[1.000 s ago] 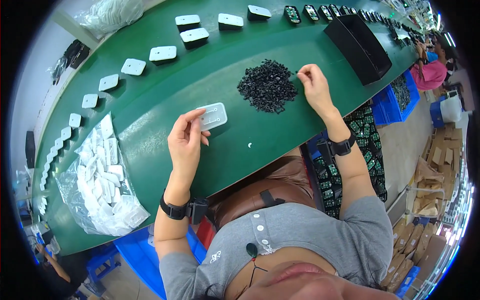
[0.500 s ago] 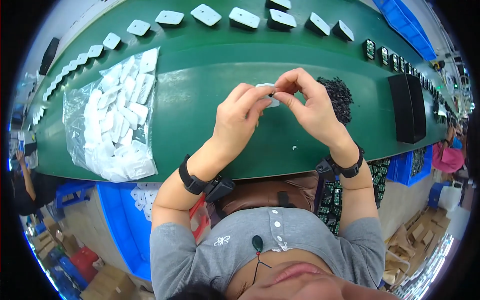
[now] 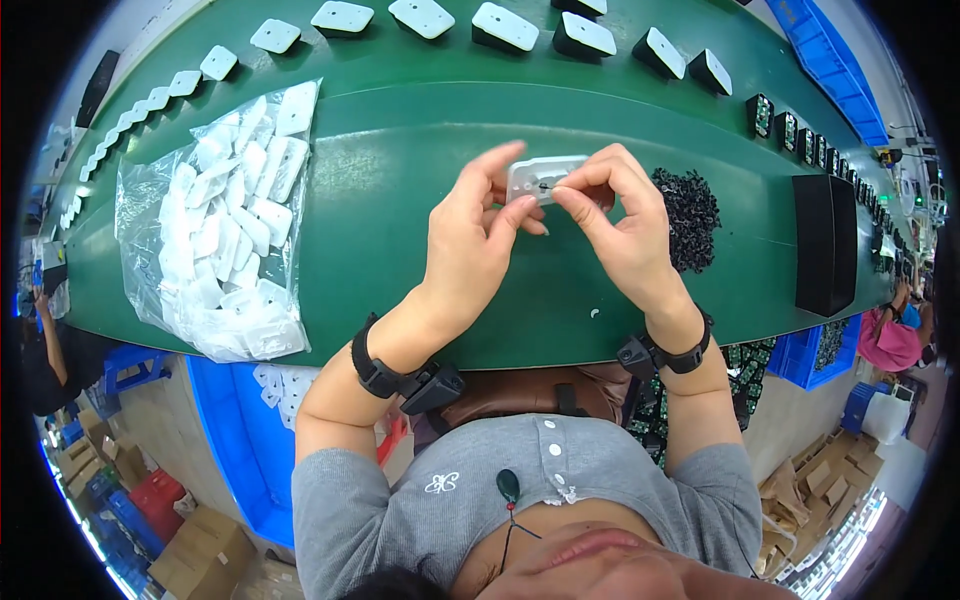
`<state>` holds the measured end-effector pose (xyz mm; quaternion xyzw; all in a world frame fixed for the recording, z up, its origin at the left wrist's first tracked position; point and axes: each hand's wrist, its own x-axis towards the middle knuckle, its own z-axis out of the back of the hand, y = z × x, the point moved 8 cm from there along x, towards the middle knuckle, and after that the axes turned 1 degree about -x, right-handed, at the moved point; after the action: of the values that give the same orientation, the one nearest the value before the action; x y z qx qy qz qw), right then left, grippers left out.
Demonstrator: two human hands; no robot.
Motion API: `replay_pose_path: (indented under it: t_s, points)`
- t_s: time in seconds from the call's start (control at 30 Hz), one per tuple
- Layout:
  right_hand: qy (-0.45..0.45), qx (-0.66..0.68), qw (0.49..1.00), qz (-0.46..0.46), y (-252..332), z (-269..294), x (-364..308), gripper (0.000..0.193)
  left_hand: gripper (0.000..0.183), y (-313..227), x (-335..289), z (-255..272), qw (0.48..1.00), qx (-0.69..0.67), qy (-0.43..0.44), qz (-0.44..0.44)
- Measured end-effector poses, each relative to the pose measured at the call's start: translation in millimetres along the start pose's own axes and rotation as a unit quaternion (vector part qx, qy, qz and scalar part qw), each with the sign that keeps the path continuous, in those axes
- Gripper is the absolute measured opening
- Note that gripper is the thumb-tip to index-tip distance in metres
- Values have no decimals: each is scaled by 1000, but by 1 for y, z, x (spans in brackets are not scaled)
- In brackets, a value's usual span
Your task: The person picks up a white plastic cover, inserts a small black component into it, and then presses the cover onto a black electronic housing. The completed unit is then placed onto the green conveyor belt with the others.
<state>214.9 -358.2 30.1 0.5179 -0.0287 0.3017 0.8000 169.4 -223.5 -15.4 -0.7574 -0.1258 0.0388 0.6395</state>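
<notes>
Between my hands, over the green table (image 3: 400, 250), is a white plastic cover (image 3: 545, 168) with its hollow side showing. My left hand (image 3: 480, 205) grips the cover's left end between thumb and fingers, its index finger raised and blurred. At the middle of the cover, the thumb and fingers of my right hand (image 3: 620, 200) pinch a small black part (image 3: 546, 186), mostly hidden by the fingertips. To the right of that hand lies a pile of small black parts (image 3: 688, 220). A clear bag (image 3: 225, 230) full of white covers lies to the left.
White-topped black housings (image 3: 505, 27) stand in a curved row along the far side. Open housings with green boards (image 3: 787, 130) continue it on the right, near an upright black box (image 3: 826, 245). A blue bin (image 3: 230, 440) sits below the table's near left edge.
The white cover is now tilted with its hollow side more in view. My left index finger has lifted off it. The right hand still pinches at its middle.
</notes>
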Motion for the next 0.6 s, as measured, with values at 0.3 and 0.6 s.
replay_pose_path:
  t_s: [0.3,0.6]
  points:
    - [19,45,991,-127,-19,-10,-5,11,8,7,0,-3,999,-31,32,6]
    - [-92,-16,996,6,-5,11,-10,19,8,2,2,2,998,-50,35,7]
